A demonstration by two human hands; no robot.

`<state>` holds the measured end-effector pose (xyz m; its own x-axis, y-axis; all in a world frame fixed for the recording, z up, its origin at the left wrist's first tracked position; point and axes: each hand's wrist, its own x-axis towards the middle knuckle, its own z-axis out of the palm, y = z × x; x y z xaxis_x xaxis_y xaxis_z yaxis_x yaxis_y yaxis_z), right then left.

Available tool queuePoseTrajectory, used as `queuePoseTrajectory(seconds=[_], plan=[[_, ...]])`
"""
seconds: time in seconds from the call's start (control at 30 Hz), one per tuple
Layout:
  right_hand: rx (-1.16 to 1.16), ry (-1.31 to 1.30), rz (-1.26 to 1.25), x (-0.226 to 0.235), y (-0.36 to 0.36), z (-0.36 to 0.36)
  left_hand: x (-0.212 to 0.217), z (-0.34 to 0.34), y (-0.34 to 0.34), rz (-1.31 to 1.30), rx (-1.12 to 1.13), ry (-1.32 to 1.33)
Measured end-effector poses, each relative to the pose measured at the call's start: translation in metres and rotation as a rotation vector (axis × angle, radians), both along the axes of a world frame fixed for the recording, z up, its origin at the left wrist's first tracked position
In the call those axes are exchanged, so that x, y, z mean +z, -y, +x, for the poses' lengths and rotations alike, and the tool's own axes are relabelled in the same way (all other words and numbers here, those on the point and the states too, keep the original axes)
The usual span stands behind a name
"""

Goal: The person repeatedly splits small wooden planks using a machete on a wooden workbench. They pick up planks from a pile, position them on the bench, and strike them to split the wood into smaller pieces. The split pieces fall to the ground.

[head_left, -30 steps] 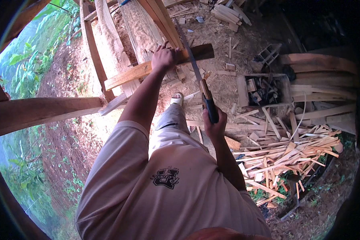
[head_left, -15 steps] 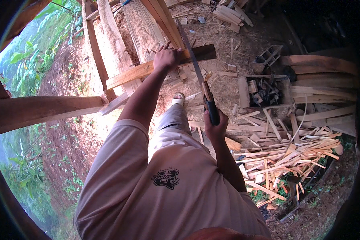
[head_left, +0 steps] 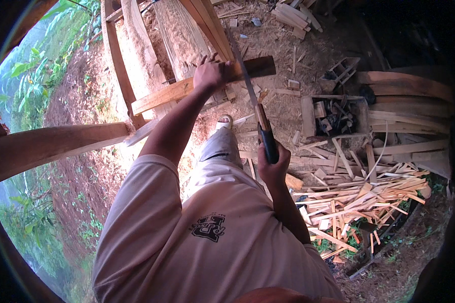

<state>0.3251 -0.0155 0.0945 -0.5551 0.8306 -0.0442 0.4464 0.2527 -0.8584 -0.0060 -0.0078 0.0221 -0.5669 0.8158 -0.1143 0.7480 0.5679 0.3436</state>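
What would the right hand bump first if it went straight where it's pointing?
Probably the plank that the saw blade crosses, though depth is unclear and the right hand might pass above it.

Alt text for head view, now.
A person's right hand grips a dark-handled metal handsaw across a squared, brown wooden beam under the left hand. At right: an open wooden box and heaped thin, pale wood scraps.

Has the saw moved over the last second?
Yes, slightly: judged against the wooden box, the saw has drawn back toward the person's shirt.
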Motion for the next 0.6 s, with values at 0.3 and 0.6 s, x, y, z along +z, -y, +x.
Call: queuePoseTrajectory(seconds=[0.3, 0.6], plan=[[0.007, -0.03, -0.082, 0.037, -0.016, -0.019, -0.023, -0.006, 0.002, 0.143, -0.013, -0.175], [0.002, -0.018, -0.054, 0.031, -0.024, -0.027, 0.013, 0.002, -0.001, -0.021, 0.023, 0.05]])
